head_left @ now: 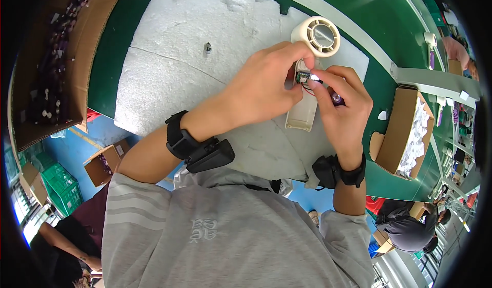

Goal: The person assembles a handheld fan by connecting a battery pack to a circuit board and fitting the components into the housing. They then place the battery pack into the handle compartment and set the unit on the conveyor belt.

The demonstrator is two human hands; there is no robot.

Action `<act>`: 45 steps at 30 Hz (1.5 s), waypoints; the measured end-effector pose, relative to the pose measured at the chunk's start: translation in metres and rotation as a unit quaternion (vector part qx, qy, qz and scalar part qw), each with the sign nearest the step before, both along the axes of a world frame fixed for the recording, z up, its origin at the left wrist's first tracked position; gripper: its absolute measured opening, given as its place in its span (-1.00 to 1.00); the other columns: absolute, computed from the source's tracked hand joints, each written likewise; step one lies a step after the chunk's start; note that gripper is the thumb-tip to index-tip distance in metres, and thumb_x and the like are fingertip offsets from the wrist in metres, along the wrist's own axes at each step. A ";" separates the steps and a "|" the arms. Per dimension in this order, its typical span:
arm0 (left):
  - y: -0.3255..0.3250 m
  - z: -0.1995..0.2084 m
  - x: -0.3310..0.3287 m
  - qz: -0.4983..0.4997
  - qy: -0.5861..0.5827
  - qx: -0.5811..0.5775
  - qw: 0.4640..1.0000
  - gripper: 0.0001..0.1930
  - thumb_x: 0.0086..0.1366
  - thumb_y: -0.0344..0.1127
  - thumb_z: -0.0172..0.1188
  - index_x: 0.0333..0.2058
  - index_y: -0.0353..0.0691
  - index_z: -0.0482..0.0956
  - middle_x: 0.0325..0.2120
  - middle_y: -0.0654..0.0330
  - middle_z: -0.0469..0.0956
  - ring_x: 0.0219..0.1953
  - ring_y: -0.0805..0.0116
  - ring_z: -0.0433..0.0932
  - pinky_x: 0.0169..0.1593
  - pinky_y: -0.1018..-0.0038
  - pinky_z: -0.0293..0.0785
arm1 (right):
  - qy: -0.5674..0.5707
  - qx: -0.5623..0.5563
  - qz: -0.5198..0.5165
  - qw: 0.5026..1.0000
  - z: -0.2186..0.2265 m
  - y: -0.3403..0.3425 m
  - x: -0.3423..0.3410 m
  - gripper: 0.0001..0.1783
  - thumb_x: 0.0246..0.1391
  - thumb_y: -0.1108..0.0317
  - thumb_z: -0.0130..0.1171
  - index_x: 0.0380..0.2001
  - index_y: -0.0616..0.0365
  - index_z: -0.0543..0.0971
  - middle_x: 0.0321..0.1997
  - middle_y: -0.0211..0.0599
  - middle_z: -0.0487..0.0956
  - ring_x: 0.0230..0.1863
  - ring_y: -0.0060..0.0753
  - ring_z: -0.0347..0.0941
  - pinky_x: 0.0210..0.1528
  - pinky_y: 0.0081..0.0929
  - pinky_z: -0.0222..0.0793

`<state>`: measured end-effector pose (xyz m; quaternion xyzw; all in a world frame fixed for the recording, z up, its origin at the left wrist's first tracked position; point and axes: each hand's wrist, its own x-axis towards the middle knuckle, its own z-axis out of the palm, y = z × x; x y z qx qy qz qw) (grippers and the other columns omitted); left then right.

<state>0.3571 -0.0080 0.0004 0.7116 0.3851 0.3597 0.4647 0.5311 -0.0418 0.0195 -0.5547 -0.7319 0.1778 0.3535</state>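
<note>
A cream handheld fan (324, 37) lies on the white foam board with its round head pointing away from me. Its handle (301, 115) is open, baring a small green circuit board (303, 77) and thin red and dark wires. My left hand (274, 80) is closed around the handle's upper part, thumb and finger on either side of the board. The fingertips of my right hand (341, 90) pinch together at the board's right edge, where a bright glint hides what they hold. A purple cylinder with a shiny end (337, 99) is tucked under those fingers.
A small dark metallic piece (207, 47) lies on the foam board (169, 83). To the right stands a cardboard box (397, 129) of crumpled white paper. A big carton (95, 47) with purple items is at the left. Other people are nearby at both lower sides.
</note>
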 end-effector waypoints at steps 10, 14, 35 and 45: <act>0.000 0.000 0.001 0.024 0.003 -0.012 1.000 -0.69 -0.01 -0.59 0.21 -0.26 -0.20 0.38 -0.47 0.20 0.49 -0.49 0.36 0.53 -0.33 0.46 0.50 | 0.028 -0.011 -0.043 0.999 0.000 0.001 -0.007 -0.80 -0.11 0.54 0.37 -0.33 0.23 0.66 -0.33 -0.32 0.58 -0.57 -0.68 0.36 -0.56 -0.72 0.23; 0.000 0.001 -0.001 0.023 0.007 -0.013 1.000 -0.69 0.00 -0.58 0.21 -0.26 -0.20 0.38 -0.49 0.19 0.49 -0.49 0.36 0.53 -0.33 0.46 0.50 | 0.007 0.036 -0.022 0.999 -0.004 0.001 -0.006 -0.78 -0.12 0.53 0.39 -0.31 0.23 0.66 -0.33 -0.32 0.58 -0.57 -0.68 0.36 -0.56 -0.72 0.23; 0.016 -0.006 -0.007 -0.061 -0.006 0.082 0.995 -0.80 0.17 -0.45 0.21 -0.23 -0.10 0.69 -0.37 0.11 0.62 -0.30 0.09 0.60 -0.20 0.32 0.52 | -0.031 -0.121 -0.063 0.990 0.012 0.001 0.002 -0.64 0.04 0.45 0.26 -0.06 0.19 0.49 -0.51 -0.40 0.48 -0.60 -0.73 0.26 -0.60 -0.69 0.15; 0.026 -0.043 0.012 -0.043 -0.072 0.148 0.985 -0.71 -0.08 -0.33 0.22 -0.30 -0.02 0.73 -0.46 0.16 0.66 -0.37 0.17 0.61 -0.18 0.36 0.51 | -0.154 -0.171 0.098 0.968 0.045 -0.026 0.040 -0.74 -0.01 0.61 0.16 -0.18 0.31 0.51 -0.38 -0.26 0.49 -0.35 -0.40 0.44 -0.23 -0.47 0.38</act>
